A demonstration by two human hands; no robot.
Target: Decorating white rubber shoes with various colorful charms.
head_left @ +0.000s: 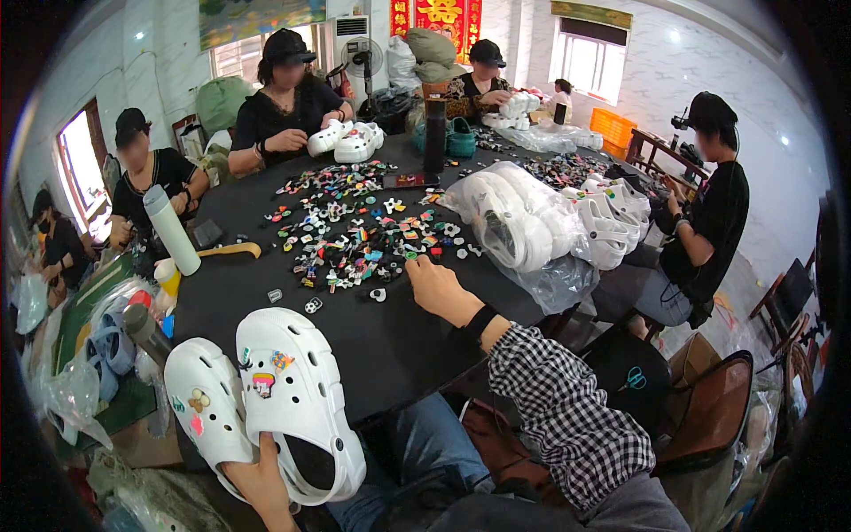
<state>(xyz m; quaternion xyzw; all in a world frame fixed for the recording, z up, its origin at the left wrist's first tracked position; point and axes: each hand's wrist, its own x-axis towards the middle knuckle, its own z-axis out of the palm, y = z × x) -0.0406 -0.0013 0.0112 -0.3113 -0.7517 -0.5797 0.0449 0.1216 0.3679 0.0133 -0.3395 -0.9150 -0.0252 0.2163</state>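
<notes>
My left hand point(257, 483) grips a pair of white foam clogs point(288, 363) at their heel openings, in the lower left. Colourful charms point(263, 384) are fixed in the holes of both clogs. Out over the black table, my right hand point(441, 291) has its fingers pinched at the near edge of a pile of loose shoe charms point(363, 239). A small green charm point(410, 256) shows at those fingertips. Between the clogs and the pile lie a few single charms, one of them a black-and-white ball charm point(313, 305).
White clogs in clear plastic bags point(519, 217) stand right of my right hand. A pale green bottle point(171, 229), a dark tall bottle point(435, 135) and a phone point(410, 180) are on the table point(222, 293). Several people sit around it, some handling clogs. Blue scissors point(633, 379) lie on a chair.
</notes>
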